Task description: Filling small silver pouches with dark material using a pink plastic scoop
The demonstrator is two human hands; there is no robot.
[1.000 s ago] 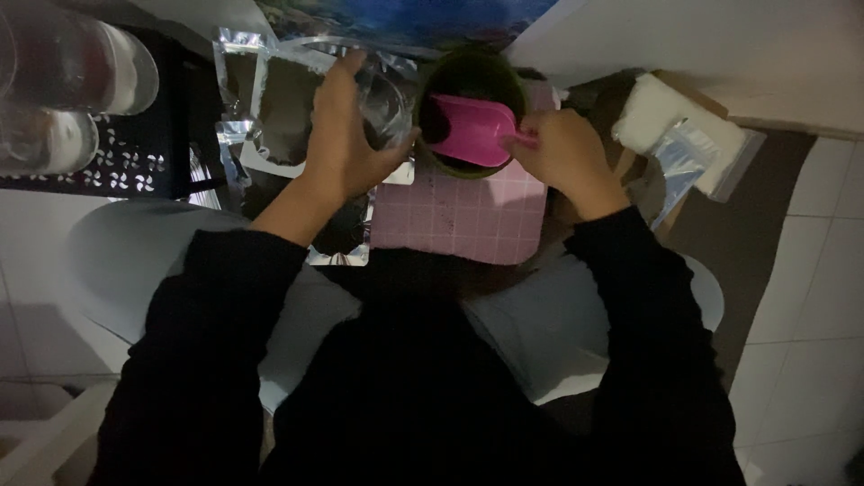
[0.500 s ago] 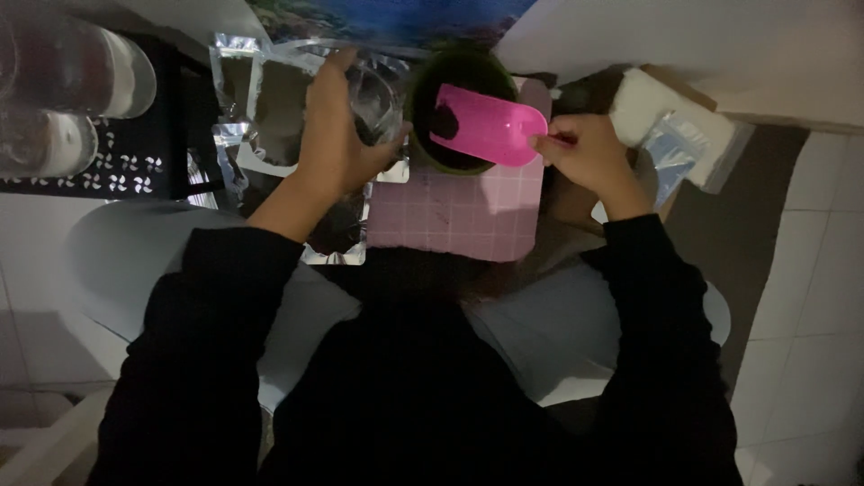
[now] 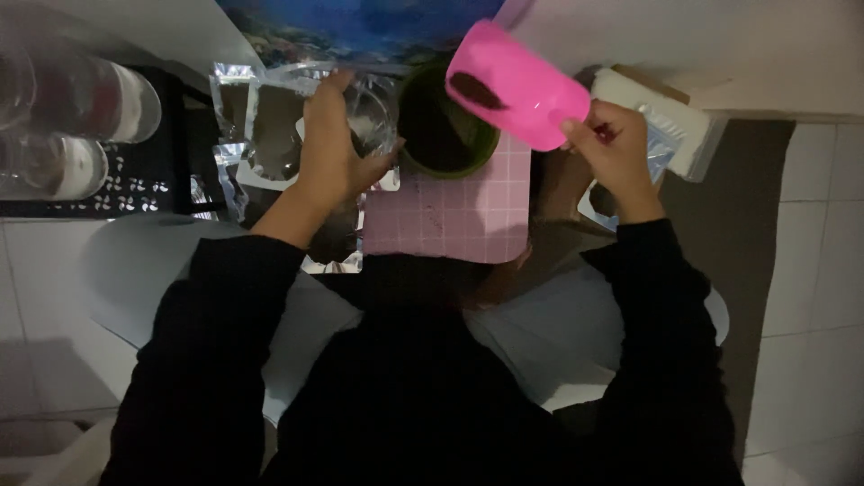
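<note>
Our right hand [image 3: 615, 148] pinches a bright pink scoop [image 3: 517, 84] holding dark soil above the green pot [image 3: 447, 135], while our left hand [image 3: 331, 153] wraps a clear cup [image 3: 371, 112].

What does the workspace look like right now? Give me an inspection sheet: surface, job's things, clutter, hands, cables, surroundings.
Surface: pink gridded mat in front of the person.
Job's things: pink scoop with dark material inside, raised beside the green pot; clear plastic bag left of the pot.
Clutter: silver pouches at left; white box at right.
Hands: left hand grips the bag; right hand holds the scoop's handle.
Cables: nothing seen.
Surroundings: clear jars on a dark rack, white floor tiles, dim light.
</note>
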